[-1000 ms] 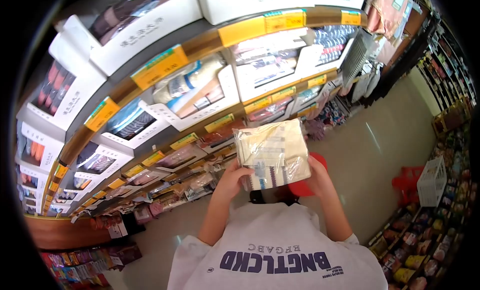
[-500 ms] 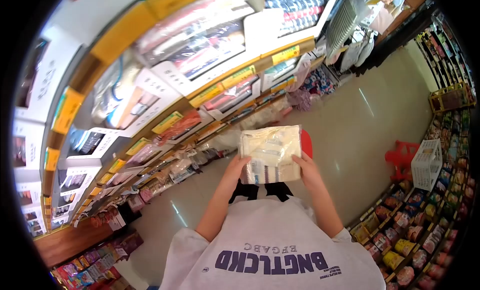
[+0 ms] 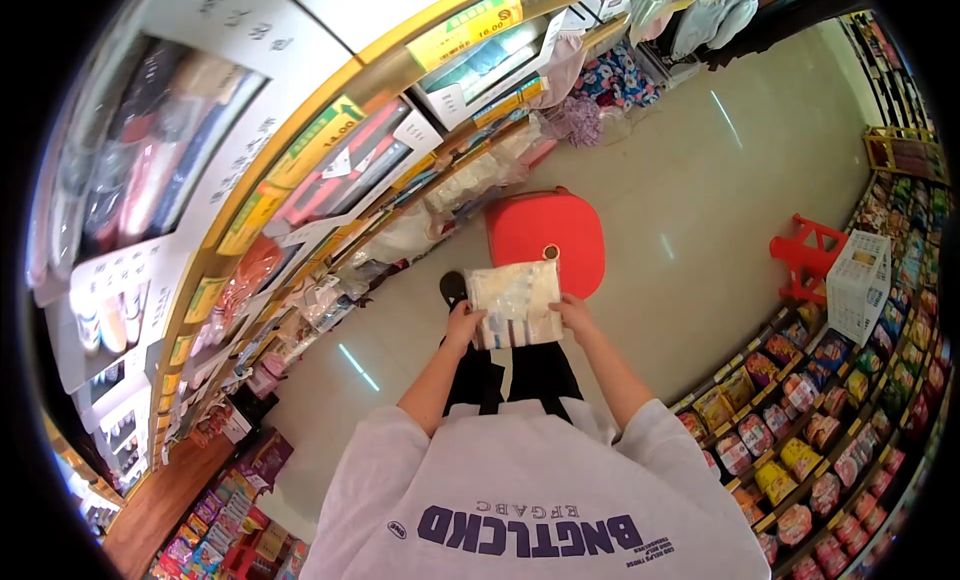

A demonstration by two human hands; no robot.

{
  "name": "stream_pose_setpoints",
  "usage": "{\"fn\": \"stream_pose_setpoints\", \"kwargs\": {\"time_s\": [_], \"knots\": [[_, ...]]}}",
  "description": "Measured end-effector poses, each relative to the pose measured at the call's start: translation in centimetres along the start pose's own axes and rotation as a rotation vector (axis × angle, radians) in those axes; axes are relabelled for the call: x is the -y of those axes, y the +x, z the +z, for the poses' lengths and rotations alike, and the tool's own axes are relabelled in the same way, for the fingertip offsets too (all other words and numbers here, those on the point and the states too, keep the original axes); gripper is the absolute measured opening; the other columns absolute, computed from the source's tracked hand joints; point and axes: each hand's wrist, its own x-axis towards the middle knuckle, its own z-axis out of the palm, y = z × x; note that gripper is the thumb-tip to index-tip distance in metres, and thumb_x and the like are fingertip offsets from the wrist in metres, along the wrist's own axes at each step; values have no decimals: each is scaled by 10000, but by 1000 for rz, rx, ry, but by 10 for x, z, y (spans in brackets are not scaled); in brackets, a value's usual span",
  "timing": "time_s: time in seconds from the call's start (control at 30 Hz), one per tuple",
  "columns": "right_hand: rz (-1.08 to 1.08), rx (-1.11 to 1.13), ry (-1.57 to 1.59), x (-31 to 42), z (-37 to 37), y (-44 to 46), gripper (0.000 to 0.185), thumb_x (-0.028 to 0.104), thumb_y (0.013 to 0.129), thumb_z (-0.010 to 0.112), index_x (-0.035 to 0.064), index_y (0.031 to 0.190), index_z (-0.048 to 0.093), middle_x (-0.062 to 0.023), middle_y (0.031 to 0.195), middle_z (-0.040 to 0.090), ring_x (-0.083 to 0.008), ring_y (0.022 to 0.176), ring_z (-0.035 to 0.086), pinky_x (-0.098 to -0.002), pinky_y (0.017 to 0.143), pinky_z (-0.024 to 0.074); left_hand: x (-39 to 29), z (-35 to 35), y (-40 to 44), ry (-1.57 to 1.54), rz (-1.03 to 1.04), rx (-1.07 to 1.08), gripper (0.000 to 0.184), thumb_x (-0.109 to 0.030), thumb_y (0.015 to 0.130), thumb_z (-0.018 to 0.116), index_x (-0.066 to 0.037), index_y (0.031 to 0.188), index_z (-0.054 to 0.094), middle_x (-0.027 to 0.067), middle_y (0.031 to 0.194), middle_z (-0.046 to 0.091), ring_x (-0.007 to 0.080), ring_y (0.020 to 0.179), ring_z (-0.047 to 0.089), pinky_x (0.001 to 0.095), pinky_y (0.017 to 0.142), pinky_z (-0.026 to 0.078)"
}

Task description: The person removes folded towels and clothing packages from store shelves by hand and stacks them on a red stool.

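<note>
A cream-coloured cloth pack (image 3: 517,302) in clear plastic wrap, with striped bands near its lower edge, is held flat in front of my body. My left hand (image 3: 464,325) grips its left edge. At its right edge my right hand (image 3: 574,314) is closed on the wrap. Beyond the pack, a red stool (image 3: 545,235) stands on the floor, and the pack's top edge overlaps its near side in view. A dark shoe (image 3: 453,288) shows just left of the pack.
Shelves of boxed textiles with a yellow price label (image 3: 465,28) run along the left. On the right stand a white basket (image 3: 858,285), a red plastic stool (image 3: 806,259) and racks of packaged food (image 3: 770,430). Snack packs (image 3: 205,510) lie at the lower left.
The view has moved along the shelves. The red stool, mostly hidden behind the pack before, now shows almost whole. Both hands still hold the pack, now lower and closer to the body.
</note>
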Motion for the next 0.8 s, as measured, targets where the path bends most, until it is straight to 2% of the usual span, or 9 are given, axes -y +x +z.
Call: {"fn": "stream_pose_setpoints", "kwargs": {"time_s": [0.13, 0.23, 0.33, 0.4, 0.47, 0.53, 0.57, 0.63, 0.8], "knots": [[36, -31, -93, -21, -12, 23, 332, 139, 730, 560, 0, 1030, 535, -93, 908, 581, -188, 798, 555, -316, 698, 436, 37, 13, 29, -46, -72, 42, 318, -134, 728, 595, 14, 999, 516, 99, 890, 566, 186, 803, 545, 293, 709, 427], [-91, -65, -171, -30, -19, 34, 317, 132, 713, 577, -5, 999, 554, -101, 870, 586, -185, 787, 553, -296, 695, 434, 50, 23, 43, -68, -12, 34, 314, -142, 726, 597, 16, 987, 524, 100, 857, 575, 185, 771, 554, 293, 693, 431], [-145, -230, -383, -25, -25, 45, 316, 130, 710, 584, -4, 995, 554, -101, 831, 587, -177, 768, 553, -285, 693, 432, 47, 30, 60, 150, 102, 9, 342, -164, 721, 601, 32, 990, 522, 116, 832, 586, 189, 755, 562, 287, 691, 434], [-170, -287, -330, -17, -29, 49, 311, 134, 713, 585, 6, 995, 557, -99, 817, 586, -175, 757, 550, -292, 695, 431, 29, 35, 62, 181, 158, 20, 242, -134, 778, 562, 5, 970, 509, 47, 842, 555, 120, 729, 517, 247, 634, 418], [-248, -385, -384, -13, -31, 52, 346, 147, 713, 587, -5, 1020, 538, -124, 883, 575, -203, 822, 543, -308, 733, 426, 8, 36, 56, 161, 139, 63, 368, -152, 771, 570, 15, 1082, 468, 101, 926, 562, 166, 817, 541, 276, 700, 431], [-387, -574, -486, -9, -31, 55, 418, 172, 712, 591, -27, 1069, 500, -174, 1014, 554, -260, 952, 530, -339, 809, 416, 2, 38, 55, 391, 200, -141, 550, -190, 758, 582, 15, 1218, 362, 175, 1049, 531, 227, 951, 533, 303, 790, 423], [-398, -574, -485, -6, -33, 54, 418, 172, 712, 591, -27, 1069, 500, -174, 1014, 554, -260, 952, 530, -339, 809, 416, 2, 33, 56, 390, 208, -100, 686, -216, 738, 594, 9, 1289, 254, 233, 1138, 474, 286, 1059, 483, 333, 860, 397], [-297, -460, -505, 1, -39, 50, 471, 192, 713, 589, -40, 1104, 466, -204, 1092, 514, -285, 1019, 499, -350, 847, 401, 7, 25, 52, 449, 232, -127, 679, -215, 728, 597, 11, 1280, 271, 234, 1136, 475, 298, 1060, 480, 339, 862, 396], [-167, -300, -543, 0, -34, 30, 411, 185, 713, 580, -38, 1051, 511, -199, 1029, 549, -281, 972, 526, -341, 830, 409, 11, -8, 15, 480, 269, -159, 609, -221, 701, 558, 23, 1221, 353, 235, 1139, 474, 350, 1061, 456, 371, 900, 363]]}}
